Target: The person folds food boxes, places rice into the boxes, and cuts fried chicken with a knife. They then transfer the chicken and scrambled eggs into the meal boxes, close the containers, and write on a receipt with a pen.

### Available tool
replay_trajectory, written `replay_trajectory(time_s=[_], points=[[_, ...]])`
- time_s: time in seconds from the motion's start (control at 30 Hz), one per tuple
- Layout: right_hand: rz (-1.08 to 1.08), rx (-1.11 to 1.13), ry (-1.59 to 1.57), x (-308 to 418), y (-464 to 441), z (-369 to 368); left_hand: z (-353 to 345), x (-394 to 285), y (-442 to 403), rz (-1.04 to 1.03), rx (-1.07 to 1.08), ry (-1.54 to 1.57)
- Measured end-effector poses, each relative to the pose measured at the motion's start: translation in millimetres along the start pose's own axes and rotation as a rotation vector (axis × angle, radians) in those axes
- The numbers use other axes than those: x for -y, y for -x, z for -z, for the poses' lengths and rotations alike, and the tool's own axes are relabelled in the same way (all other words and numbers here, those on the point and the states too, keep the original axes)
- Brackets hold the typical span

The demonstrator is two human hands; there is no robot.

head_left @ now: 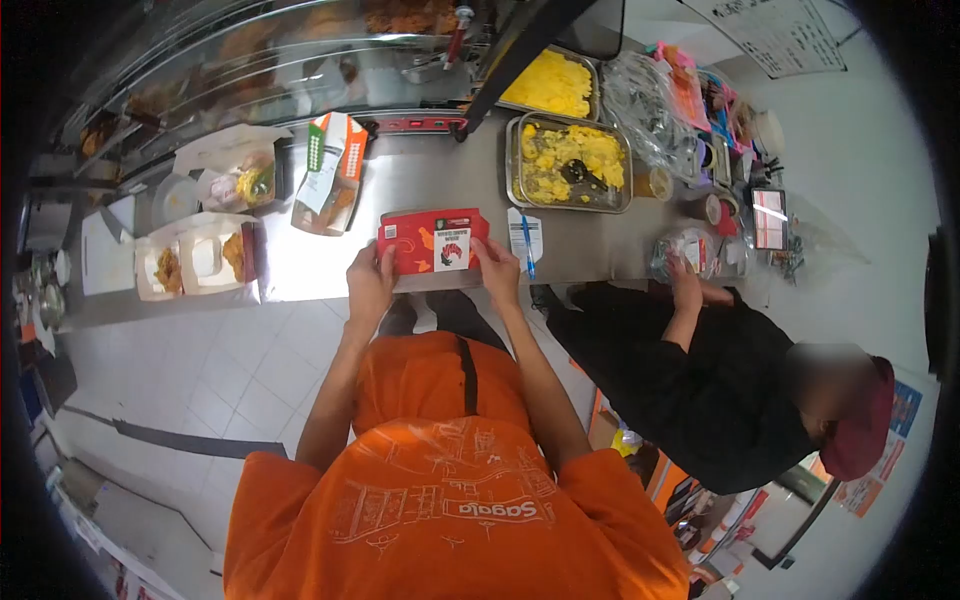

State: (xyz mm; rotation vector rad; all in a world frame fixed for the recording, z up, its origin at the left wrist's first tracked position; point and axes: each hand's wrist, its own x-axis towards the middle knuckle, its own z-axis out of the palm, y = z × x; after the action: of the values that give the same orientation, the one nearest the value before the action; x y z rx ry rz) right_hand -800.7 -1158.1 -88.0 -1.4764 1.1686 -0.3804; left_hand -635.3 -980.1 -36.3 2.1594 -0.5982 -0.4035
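Note:
A red printed cardboard food box (410, 254), with a white label on its front, is held at the counter's front edge. My left hand (371, 280) grips its left side, and my right hand (497, 268) has hold of the right end beside the label. Just right of the box lies a paper slip (524, 238) with a blue pen (528, 250) on it. Behind and to the left stands an open orange, green and white carton (332, 178) with food and a receipt inside.
Open boxes with fried chicken (205, 256) stand at left on the steel counter (430, 175). Metal trays of yellow food (575, 160) sit back right, below a glass display case (250, 70). A co-worker in black (690, 370) handles a clear plastic package (685, 252) at right.

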Motion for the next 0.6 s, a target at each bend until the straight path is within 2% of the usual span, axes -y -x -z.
replay_trajectory(time_s=[0.03,0.1,0.2,0.3,0.4,0.5,0.6], points=[[0.11,-0.061,0.273,1.1,-1.0,-2.0,-8.9,12.1,-3.5,-0.075,0.015,-0.114],[0.224,-0.104,0.532,8.3,-3.6,-4.7,-35.6,53.0,-12.6,-0.231,0.033,-0.344],[0.253,-0.018,0.574,17.7,-5.0,-4.1,-40.3,54.7,-16.8,-0.129,0.141,-0.411],[0.323,0.089,0.622,29.5,-7.5,6.6,-31.9,46.5,-14.6,-0.122,0.22,-0.425],[0.304,0.141,0.657,37.4,-5.0,6.6,-29.8,44.8,-11.3,-0.175,0.177,-0.359],[0.322,0.092,0.716,24.4,-9.3,0.6,-24.0,23.0,-7.0,-0.097,0.124,-0.272],[0.21,0.186,0.669,38.7,-11.6,6.6,-13.7,16.3,-10.7,-0.06,0.145,-0.333]])
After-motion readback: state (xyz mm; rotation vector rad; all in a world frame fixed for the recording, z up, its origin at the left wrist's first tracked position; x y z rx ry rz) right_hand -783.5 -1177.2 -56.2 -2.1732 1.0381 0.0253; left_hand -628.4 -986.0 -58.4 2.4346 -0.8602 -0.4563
